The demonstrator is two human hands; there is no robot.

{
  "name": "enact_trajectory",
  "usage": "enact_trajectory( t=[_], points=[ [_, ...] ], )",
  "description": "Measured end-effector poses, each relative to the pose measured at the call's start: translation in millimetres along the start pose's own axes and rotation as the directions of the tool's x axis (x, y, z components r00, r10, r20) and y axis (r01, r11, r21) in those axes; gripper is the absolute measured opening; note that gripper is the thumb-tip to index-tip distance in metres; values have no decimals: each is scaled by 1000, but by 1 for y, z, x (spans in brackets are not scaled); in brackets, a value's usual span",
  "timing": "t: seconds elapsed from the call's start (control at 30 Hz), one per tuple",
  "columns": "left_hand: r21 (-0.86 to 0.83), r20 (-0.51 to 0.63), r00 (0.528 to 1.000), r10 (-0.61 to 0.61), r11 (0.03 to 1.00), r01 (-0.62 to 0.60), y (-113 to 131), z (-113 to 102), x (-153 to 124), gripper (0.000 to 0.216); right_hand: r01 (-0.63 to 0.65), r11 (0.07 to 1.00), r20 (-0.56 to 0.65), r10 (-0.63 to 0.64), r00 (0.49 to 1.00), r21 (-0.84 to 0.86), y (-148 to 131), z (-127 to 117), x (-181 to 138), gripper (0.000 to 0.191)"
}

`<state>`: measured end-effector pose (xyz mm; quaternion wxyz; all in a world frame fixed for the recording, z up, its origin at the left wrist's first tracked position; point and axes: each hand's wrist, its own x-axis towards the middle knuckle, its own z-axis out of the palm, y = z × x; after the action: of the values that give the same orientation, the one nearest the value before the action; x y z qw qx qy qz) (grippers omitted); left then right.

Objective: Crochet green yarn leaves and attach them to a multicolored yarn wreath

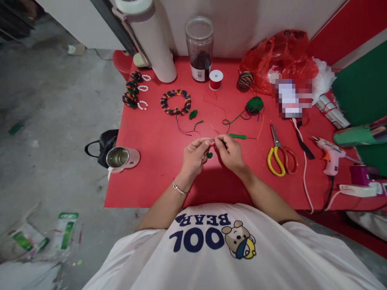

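Above the middle of the red table, my left hand [195,155] and my right hand [229,153] meet, thumbs and forefingers pinched fingertip to fingertip. What lies between the tips is thin and too small to name, perhaps a strand. A small green yarn piece [209,155] shows at the curled lower fingers of my left hand, partly hidden by them. Just beyond my right hand lies a green-handled crochet hook [238,136]. A green leaf-shaped yarn piece [192,114] and a short green yarn scrap [198,124] are ahead of my left hand.
Beyond are a multicoloured crocheted ring [175,102], a red thread spool [215,79] and a green yarn ball [254,104]. Scissors [279,151] and a pink glue gun [329,155] lie right. A mug [122,158] stands left; a tall white bottle [151,40] stands at the back.
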<state>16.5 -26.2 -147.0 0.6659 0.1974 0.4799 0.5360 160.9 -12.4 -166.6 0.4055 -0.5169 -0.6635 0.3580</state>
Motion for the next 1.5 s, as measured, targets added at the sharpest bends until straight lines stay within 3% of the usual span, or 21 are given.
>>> enact_trajectory(
  t=[1.17,1.5],
  points=[
    [53,-49,997,51,997,-48,-2,0,1,44,65,996,-15,-66,998,-64,3,2,-1,24],
    [46,-49,997,64,997,-61,-3,-1,3,43,165,986,-60,-166,984,-28,3,4,-1,19]
  ],
)
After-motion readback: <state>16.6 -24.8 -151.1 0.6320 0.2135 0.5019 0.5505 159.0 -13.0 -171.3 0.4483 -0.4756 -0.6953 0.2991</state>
